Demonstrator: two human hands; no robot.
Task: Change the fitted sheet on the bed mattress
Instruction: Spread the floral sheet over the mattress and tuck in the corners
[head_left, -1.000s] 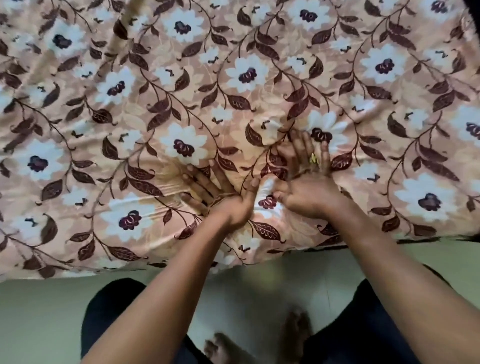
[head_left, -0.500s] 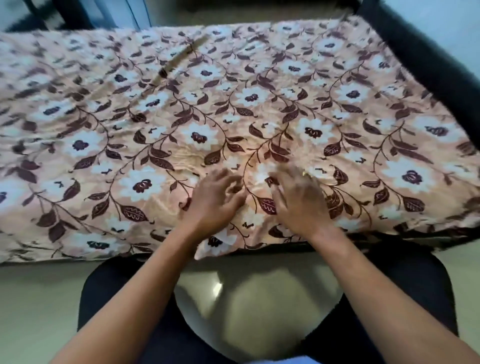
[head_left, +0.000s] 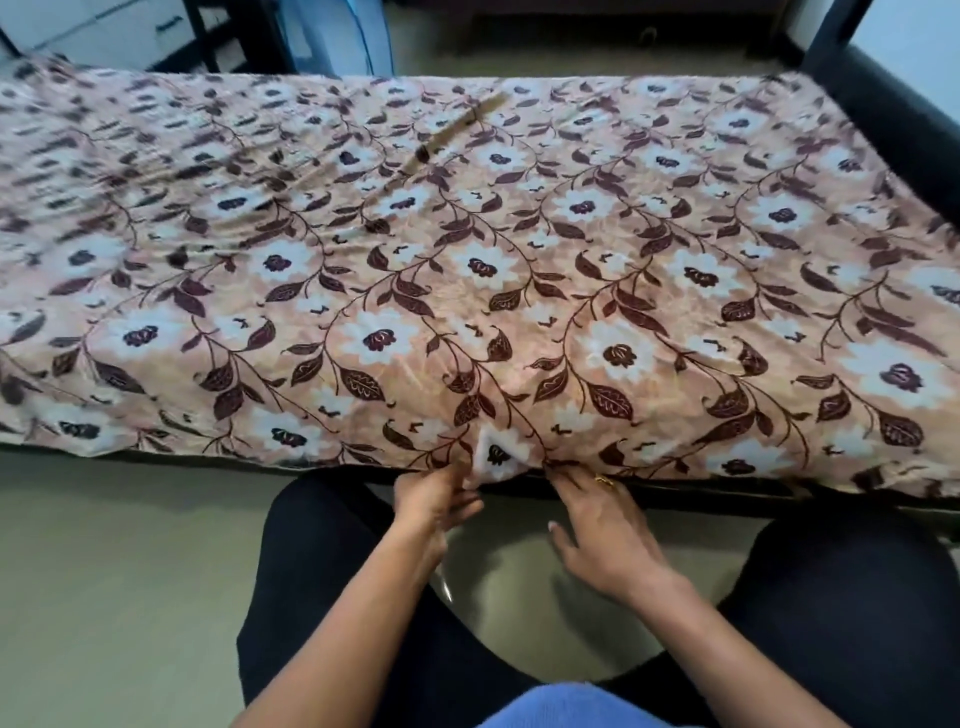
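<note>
Sheet (head_left: 483, 322) partly over right hand (head_left: 597, 530)

Seen from above, the fitted sheet (head_left: 467, 260) lies spread over the bed, running left to right in front of me. My left hand (head_left: 431, 501) and right hand (head_left: 597, 535) are side by side at the sheet's near edge, about midway along it. The left pinches the overhanging hem and the right's fingertips reach under it. My legs (head_left: 311, 571) flank them on the floor (head_left: 130, 571) below that edge. The bed frame (head_left: 878, 98) rises at the sheet's right end, and a cabinet (head_left: 104, 31) stands behind its far left corner.
</note>
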